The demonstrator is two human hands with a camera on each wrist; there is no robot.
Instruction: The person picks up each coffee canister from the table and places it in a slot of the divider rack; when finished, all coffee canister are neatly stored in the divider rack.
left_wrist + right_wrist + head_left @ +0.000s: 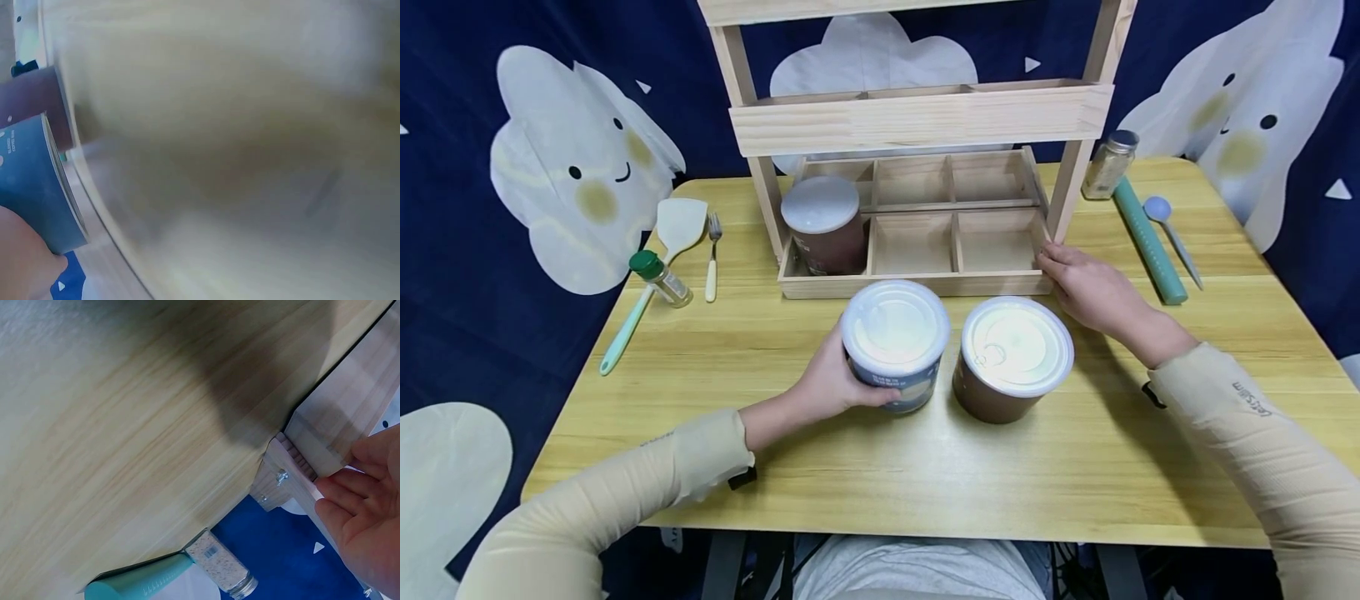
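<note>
My left hand (831, 379) grips a blue can (895, 333) with a pale plastic lid around its side, over the middle of the table. In the left wrist view, the same blue can (31, 181) shows at the left edge beside the thumb. Just right of it stands a brown can (1011, 354) with a similar lid. My right hand (1097, 292) holds the front right corner of the wooden rack's lower tray (917, 287), its fingers bent at the edge in the right wrist view. Another brown can (829, 237) sits in that tray's front left compartment.
Left on the table (820, 492) lie a white spatula (681, 223), a fork (712, 250) and a green-capped shaker (661, 279). At right are a glass jar (1108, 167), a green tube (1150, 242) and a blue spoon (1172, 237). The rack's upper shelf (917, 121) rises behind.
</note>
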